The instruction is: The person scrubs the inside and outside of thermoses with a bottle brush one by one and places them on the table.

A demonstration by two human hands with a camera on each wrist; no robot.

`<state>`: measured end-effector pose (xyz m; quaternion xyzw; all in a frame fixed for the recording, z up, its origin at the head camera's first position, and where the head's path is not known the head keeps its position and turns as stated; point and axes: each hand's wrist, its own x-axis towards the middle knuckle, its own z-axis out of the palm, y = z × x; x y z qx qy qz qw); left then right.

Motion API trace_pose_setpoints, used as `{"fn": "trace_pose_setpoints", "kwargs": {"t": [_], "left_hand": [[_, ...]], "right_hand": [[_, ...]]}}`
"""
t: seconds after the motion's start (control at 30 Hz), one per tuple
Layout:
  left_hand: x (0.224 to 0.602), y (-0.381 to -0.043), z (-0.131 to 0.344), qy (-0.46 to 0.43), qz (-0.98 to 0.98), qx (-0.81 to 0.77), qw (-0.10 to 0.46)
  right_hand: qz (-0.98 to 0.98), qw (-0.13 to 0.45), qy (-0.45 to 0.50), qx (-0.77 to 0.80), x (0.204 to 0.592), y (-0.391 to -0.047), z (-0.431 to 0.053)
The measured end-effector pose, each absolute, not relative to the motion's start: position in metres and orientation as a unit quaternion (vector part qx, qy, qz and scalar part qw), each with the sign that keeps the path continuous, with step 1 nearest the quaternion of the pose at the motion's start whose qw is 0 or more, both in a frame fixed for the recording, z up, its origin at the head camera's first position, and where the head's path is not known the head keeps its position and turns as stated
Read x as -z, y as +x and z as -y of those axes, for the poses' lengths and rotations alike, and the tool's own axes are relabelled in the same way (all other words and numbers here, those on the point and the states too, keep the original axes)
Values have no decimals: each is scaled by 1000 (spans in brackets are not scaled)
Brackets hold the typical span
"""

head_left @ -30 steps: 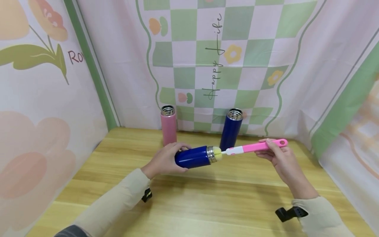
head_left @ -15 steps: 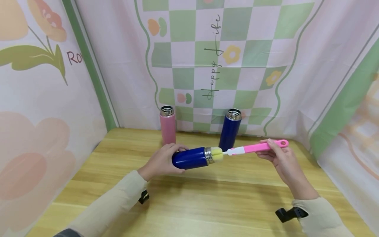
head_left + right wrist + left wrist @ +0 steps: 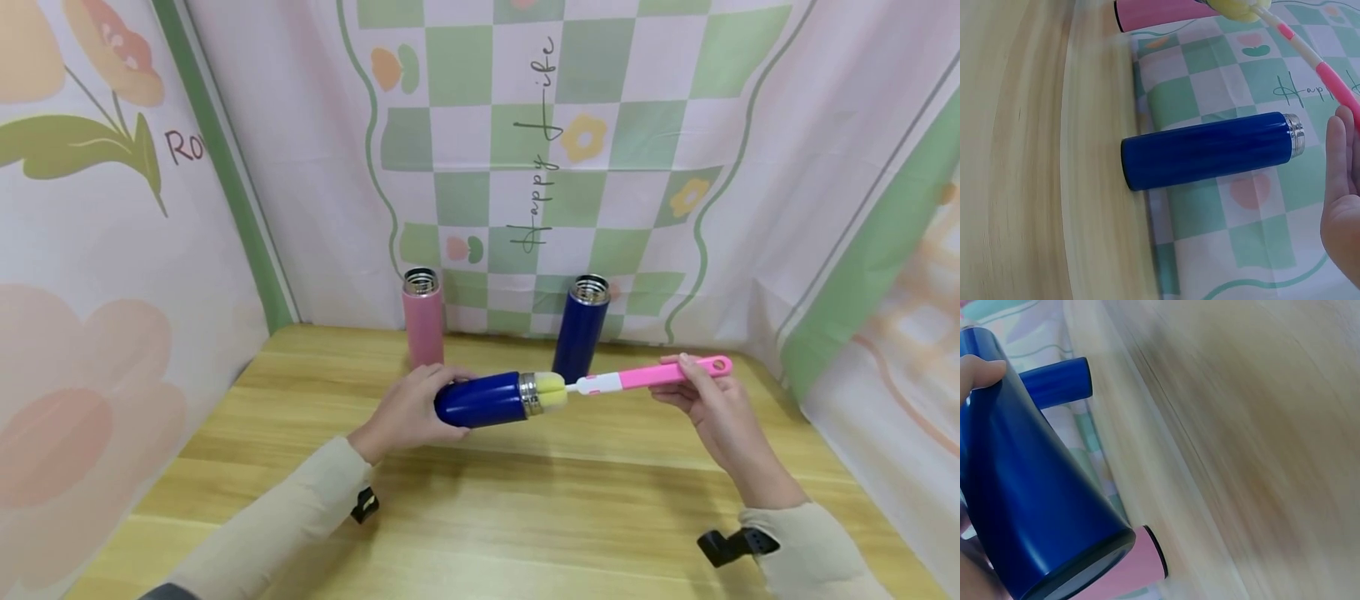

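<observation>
In the head view my left hand (image 3: 411,413) grips a dark blue thermos bottle (image 3: 480,402) around its base end. The bottle lies nearly level above the table, its steel mouth turned right. My right hand (image 3: 716,417) holds the pink handle of a bottle brush (image 3: 651,377) with a white neck. Its yellow sponge head (image 3: 552,390) sits at the bottle's mouth, bulging outside the rim; how far it reaches in is hidden. The left wrist view shows the held bottle's dark bottom, with the thumb (image 3: 988,374) across its side.
A pink bottle (image 3: 424,329) stands upright behind my left hand, without a lid. Another dark blue bottle (image 3: 581,325), also uncapped, stands behind the brush. Both are near the back edge of the wooden table (image 3: 480,517), before a checkered curtain (image 3: 517,196).
The bottle has shifted slightly left with my left hand, and more of the yellow sponge shows outside its mouth than a second ago. My right hand has barely moved.
</observation>
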<state>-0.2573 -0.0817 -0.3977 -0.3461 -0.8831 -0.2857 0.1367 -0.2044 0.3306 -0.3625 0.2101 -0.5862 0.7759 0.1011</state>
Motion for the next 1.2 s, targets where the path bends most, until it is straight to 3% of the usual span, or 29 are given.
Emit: {"fn": "trace_pose_setpoints", "kwargs": {"t": [0.5,1.2], "left_hand": [[401,-260,81,-342,877,301,152],[400,-260,78,-335,876,327,113]], "right_hand": [[576,107,211,-782,365,-210,-320],[580,104,215,-778,368,-215,-312]]}}
